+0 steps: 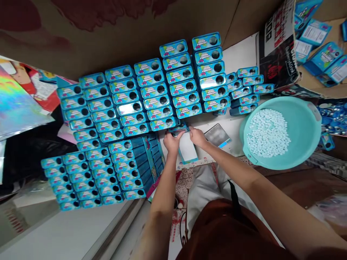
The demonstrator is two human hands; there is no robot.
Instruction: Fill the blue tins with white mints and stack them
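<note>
Both hands are together at the foot of the stacked blue candy boxes (pixel 162 124). My left hand (pixel 172 141) is closed on the left end of a small blue candy box (pixel 182 127), and my right hand (pixel 197 137) grips its right end. Much of that box is hidden by the fingers and the stack above. Below it lies a flat white piece with a blue edge (pixel 187 148), between my two forearms. A small scale (pixel 217 135) with a lit blue display sits just right of my right hand, its metal plate bare.
A turquoise basin (pixel 303 133) of pale candies (pixel 268 133) stands at right. Tall rows of candy boxes (pixel 92 177) fill the left. Smaller stacks (pixel 245 90) stand behind the basin, beside a black printed carton (pixel 279 54). More blue packs (pixel 326 57) lie in an open carton.
</note>
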